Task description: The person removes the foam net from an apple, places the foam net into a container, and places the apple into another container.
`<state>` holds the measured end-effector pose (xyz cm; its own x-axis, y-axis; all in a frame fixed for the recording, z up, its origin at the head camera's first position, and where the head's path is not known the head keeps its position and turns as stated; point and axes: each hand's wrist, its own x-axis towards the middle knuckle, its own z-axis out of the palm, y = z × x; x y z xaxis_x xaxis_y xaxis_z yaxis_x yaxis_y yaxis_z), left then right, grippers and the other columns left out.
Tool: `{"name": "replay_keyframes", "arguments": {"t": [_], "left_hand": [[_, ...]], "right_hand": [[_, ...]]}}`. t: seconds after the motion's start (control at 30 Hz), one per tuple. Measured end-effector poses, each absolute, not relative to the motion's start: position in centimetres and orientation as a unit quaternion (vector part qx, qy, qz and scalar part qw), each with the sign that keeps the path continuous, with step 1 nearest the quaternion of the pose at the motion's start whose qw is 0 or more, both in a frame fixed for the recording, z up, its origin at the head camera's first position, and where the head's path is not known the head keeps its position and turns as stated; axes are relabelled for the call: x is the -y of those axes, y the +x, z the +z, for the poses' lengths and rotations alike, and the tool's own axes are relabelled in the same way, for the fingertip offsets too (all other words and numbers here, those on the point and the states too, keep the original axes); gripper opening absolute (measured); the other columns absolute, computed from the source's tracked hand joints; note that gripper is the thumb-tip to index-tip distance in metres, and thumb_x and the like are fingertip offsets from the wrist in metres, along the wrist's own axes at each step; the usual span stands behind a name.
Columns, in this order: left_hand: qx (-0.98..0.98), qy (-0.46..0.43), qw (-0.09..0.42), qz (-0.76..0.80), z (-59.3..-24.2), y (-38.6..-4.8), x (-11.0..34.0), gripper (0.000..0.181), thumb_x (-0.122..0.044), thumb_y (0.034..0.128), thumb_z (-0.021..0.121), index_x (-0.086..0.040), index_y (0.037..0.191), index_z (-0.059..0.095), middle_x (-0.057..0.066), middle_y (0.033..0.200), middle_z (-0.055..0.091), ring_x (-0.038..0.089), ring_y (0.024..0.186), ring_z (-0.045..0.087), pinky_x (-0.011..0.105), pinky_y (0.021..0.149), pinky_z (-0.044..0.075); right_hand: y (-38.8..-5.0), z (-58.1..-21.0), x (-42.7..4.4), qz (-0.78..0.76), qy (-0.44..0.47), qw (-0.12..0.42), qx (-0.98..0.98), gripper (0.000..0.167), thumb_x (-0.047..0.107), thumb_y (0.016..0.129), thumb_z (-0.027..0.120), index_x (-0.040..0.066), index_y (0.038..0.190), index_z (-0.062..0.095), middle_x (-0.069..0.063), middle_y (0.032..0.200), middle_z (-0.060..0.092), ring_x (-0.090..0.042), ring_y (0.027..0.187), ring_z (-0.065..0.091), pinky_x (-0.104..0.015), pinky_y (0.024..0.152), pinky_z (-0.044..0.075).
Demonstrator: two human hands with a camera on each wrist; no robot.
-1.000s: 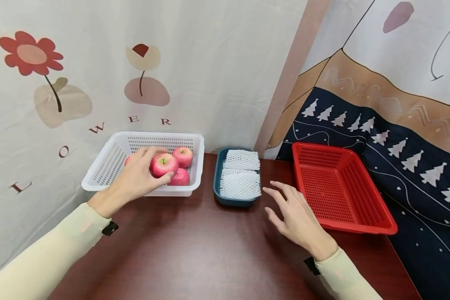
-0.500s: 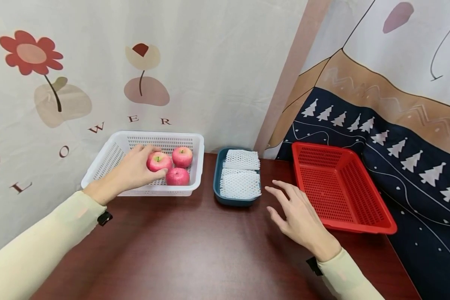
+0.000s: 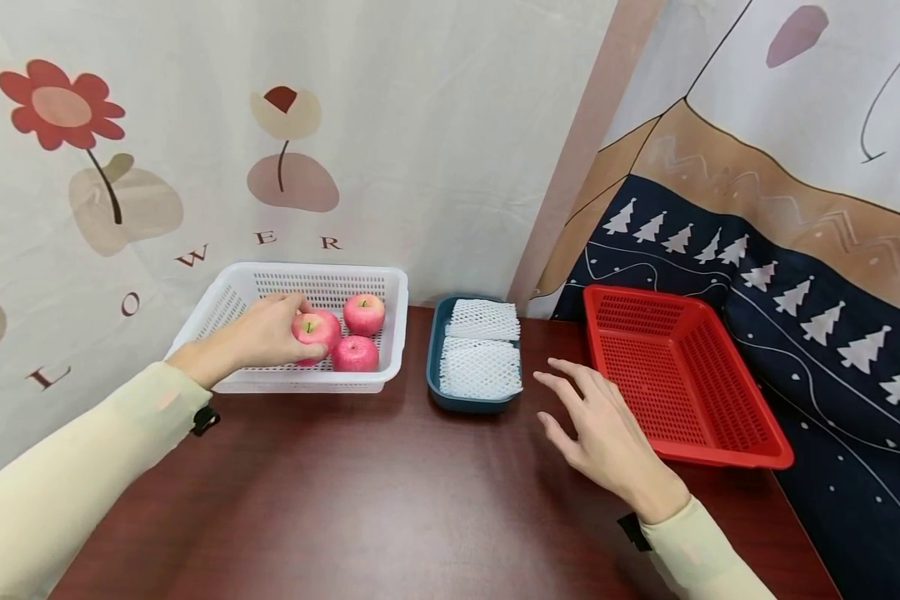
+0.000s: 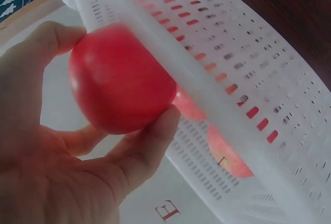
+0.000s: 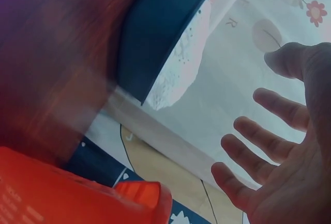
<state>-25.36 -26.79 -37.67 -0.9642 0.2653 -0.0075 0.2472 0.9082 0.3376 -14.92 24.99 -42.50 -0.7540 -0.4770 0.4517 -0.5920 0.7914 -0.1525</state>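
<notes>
My left hand [image 3: 258, 337] reaches over the front rim of the white basket [image 3: 300, 382]. It grips a red apple [image 3: 321, 330], thumb on one side and fingers on the other; the left wrist view shows this apple [image 4: 121, 79] close up. Two more apples rest in the basket, one behind [image 3: 364, 314] and one in front [image 3: 356, 355]. The left hand hides part of the basket floor. My right hand [image 3: 607, 433] hovers above the table, fingers spread and holding nothing. It is between a dark teal tray [image 3: 434, 367] of white foam nets [image 3: 482, 367] and a red basket [image 3: 652, 375].
A brown table [image 3: 420, 492] carries all the containers. Behind it hangs a pale curtain [image 3: 450, 150] with flower prints, and a dark blue cloth [image 3: 817, 400] with tree prints is at the right, by the red basket.
My left hand has moved left and lower with the apple, deeper in the white basket. My right hand has drifted slightly right, its fingers still spread.
</notes>
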Motion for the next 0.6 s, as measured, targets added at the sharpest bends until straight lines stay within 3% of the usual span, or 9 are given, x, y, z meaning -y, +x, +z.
{"name": "replay_keyframes", "arguments": {"t": [0.27, 0.47, 0.6], "left_hand": [[-0.974, 0.149, 0.078, 0.152, -37.5, -26.4, 27.2, 0.063, -0.04, 0.0886, 0.09, 0.004, 0.126, 0.065, 0.008, 0.087, 0.064, 0.027, 0.089, 0.062, 0.038, 0.072, 0.051], [-0.971, 0.161, 0.118, 0.131, -37.6, -26.9, 27.4, 0.064, -0.04, 0.0871, 0.093, 0.006, 0.122, 0.064, 0.009, 0.091, 0.066, 0.026, 0.087, 0.062, 0.04, 0.076, 0.054], [-0.967, 0.177, 0.135, 0.124, -37.8, -27.3, 27.9, 0.053, -0.036, 0.0855, 0.093, 0.001, 0.109, 0.064, 0.007, 0.088, 0.063, 0.025, 0.085, 0.06, 0.039, 0.076, 0.05]], "right_hand": [[-15.1, -41.7, -25.8, 0.125, 0.299, 0.2, 0.925, 0.062, 0.028, 0.101, 0.089, 0.016, 0.158, 0.069, -0.016, 0.165, 0.064, -0.041, 0.145, 0.066, -0.068, 0.116, 0.058], [-15.4, -41.1, -26.6, 0.115, 0.299, 0.195, 0.927, 0.064, 0.027, 0.099, 0.09, 0.015, 0.158, 0.069, -0.018, 0.167, 0.063, -0.043, 0.147, 0.065, -0.07, 0.116, 0.057], [-15.5, -40.6, -27.2, 0.112, 0.292, 0.193, 0.93, 0.064, 0.027, 0.099, 0.09, 0.015, 0.158, 0.068, -0.018, 0.167, 0.063, -0.044, 0.145, 0.066, -0.071, 0.115, 0.058]]}}
